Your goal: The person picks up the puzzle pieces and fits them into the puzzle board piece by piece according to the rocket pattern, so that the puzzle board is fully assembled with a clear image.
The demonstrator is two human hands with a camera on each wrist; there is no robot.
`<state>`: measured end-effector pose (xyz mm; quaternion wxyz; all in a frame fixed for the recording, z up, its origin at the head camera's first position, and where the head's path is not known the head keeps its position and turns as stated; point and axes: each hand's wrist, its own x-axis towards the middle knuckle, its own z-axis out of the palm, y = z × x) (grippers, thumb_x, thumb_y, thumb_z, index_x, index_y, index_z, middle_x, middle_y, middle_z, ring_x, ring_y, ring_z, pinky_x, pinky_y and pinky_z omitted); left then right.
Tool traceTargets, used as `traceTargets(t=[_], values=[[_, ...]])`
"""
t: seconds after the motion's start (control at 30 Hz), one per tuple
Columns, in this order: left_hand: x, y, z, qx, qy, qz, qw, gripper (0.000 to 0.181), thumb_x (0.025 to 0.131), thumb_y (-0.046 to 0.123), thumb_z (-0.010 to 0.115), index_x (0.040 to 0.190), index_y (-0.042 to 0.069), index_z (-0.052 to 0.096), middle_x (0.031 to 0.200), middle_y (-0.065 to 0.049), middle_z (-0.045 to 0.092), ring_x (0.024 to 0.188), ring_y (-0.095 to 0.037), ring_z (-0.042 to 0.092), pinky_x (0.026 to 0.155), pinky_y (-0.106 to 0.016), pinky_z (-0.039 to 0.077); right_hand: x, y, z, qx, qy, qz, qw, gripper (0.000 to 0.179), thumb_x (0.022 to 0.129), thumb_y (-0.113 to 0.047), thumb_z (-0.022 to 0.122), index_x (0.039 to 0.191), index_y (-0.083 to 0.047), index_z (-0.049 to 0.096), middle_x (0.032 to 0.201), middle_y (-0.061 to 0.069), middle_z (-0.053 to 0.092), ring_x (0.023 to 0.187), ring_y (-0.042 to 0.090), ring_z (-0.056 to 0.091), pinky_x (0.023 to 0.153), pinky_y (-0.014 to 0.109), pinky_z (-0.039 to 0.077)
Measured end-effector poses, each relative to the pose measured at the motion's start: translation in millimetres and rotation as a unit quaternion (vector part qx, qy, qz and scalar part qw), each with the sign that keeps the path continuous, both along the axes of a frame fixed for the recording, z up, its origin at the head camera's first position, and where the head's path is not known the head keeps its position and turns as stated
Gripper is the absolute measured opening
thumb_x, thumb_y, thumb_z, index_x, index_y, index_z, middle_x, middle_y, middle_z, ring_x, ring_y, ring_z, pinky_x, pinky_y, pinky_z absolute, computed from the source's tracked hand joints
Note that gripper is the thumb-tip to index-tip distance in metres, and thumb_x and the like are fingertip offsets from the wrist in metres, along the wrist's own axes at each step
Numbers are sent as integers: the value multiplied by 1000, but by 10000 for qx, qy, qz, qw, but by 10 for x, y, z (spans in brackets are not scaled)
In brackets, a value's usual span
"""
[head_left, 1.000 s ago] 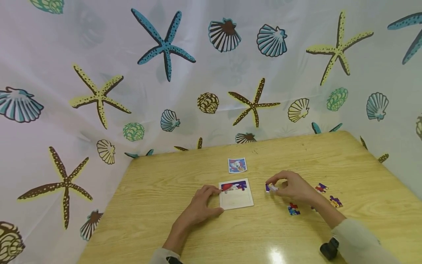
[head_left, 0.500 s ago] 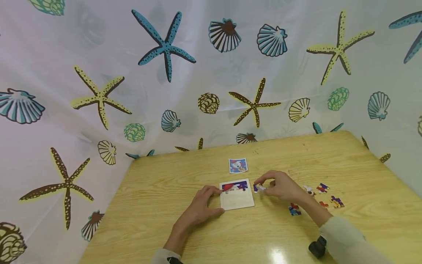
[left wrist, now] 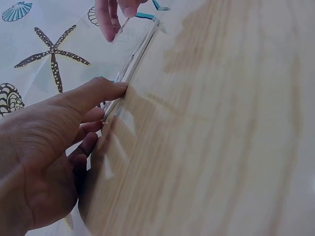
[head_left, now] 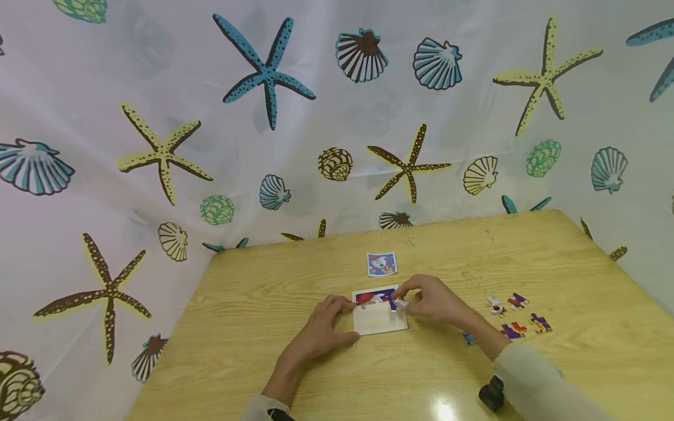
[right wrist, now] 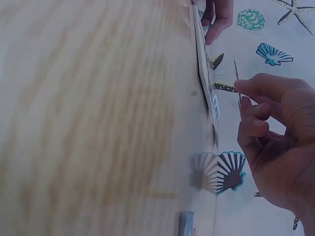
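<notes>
A square white puzzle board (head_left: 379, 321) lies on the table, its top strip filled with a red, white and purple picture. At its left side my left hand (head_left: 326, 327) holds the edge, thumb at the near corner and index finger farther up. In the left wrist view the left thumb (left wrist: 106, 89) touches the board's rim. Over the board's right side, my right hand (head_left: 434, 299) pinches a purple-and-white jigsaw piece (head_left: 395, 304) between thumb and fingers. Edge-on in the right wrist view, that jigsaw piece (right wrist: 237, 73) is held clear of the board.
A small picture card (head_left: 381, 264) of the same design lies behind the board. Several loose jigsaw pieces (head_left: 513, 330) are scattered right of the board, one partly hidden by the right forearm. A shell-and-starfish curtain (head_left: 295, 146) hangs behind the wooden table (head_left: 263, 286).
My right hand has carried the pinched jigsaw piece leftward from the loose pieces to over the board's right side. The left hand has stayed at the board's edge.
</notes>
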<state>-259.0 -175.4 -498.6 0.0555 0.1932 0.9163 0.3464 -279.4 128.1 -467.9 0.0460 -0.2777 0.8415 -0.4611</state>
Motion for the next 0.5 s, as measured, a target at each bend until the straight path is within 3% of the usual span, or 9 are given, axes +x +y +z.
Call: traceTargets(t=[0.23,0.5], values=[[-1,-5,-3,-4,-43,14,10000,57,87,36,83,136,15,63,146,-3,51,140,-32,41,117,-59,34,-25,-167,-2,166,103,14,9998,23,85,4,75,106,-6,80,113,7,75,102,26,60,82,31,52],[2,0,3,9,1,-6,10000,57,87,35,83,136,14,63,145,-2,51,140,-32,41,117,-59,33,-35,-301,18,189,35,47,9998,23,86,3,76,108,-5,80,113,7,75,106,30,62,87,39,53]])
